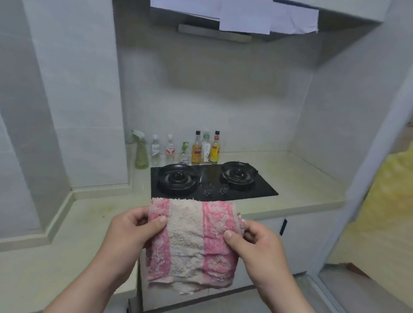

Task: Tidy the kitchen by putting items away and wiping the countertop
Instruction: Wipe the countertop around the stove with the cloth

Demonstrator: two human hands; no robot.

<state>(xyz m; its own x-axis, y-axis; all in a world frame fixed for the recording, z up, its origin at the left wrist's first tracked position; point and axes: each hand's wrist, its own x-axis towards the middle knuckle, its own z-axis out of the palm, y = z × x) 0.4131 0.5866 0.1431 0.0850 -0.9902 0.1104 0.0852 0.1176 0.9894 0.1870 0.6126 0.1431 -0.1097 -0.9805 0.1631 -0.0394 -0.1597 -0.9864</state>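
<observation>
Both hands pinch the cloth (193,241) by its sides, left hand (130,229) and right hand (258,244), spreading it flat above the countertop (297,178) edge, probably to prepare wiping.

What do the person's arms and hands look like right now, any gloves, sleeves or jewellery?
Both are bare: no gloves on the left hand or right hand, and no sleeves on the forearms as far as the view shows. No rings, watch or bracelets visible. Fingernails are short and unpainted.
</observation>
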